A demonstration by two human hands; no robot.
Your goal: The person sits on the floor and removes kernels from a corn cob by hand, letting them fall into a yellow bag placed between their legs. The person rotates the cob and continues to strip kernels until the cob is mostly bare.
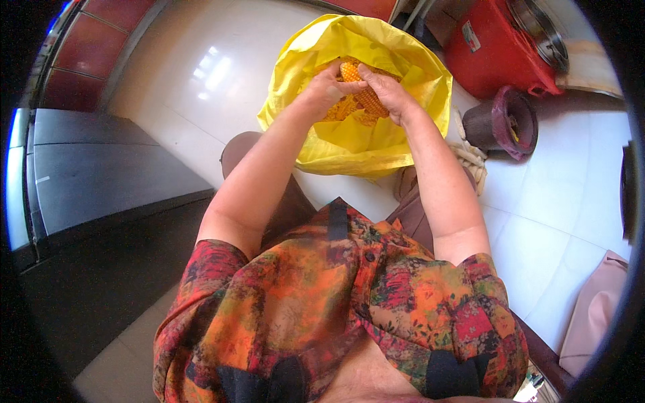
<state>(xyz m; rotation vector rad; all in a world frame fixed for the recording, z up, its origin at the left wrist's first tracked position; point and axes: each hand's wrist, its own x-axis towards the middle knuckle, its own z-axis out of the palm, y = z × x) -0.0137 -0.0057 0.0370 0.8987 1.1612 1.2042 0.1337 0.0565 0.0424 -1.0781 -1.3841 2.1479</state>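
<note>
An open yellow woven sack stands on the floor between my knees, its rim spread wide. Over its mouth, my left hand and my right hand meet around an ear of corn with orange-yellow kernels. My right thumb presses against the ear's side, and my left fingers curl about its other side. Another corn ear shows just below my right hand, inside the sack. Loose kernels and more corn lie beneath, partly hidden by my hands.
Pale stripped corn cobs lie on the floor right of the sack. Beside them is a dark bin with a purple liner. A large red tub and a metal pot stand behind. Grey cabinet panels are at left.
</note>
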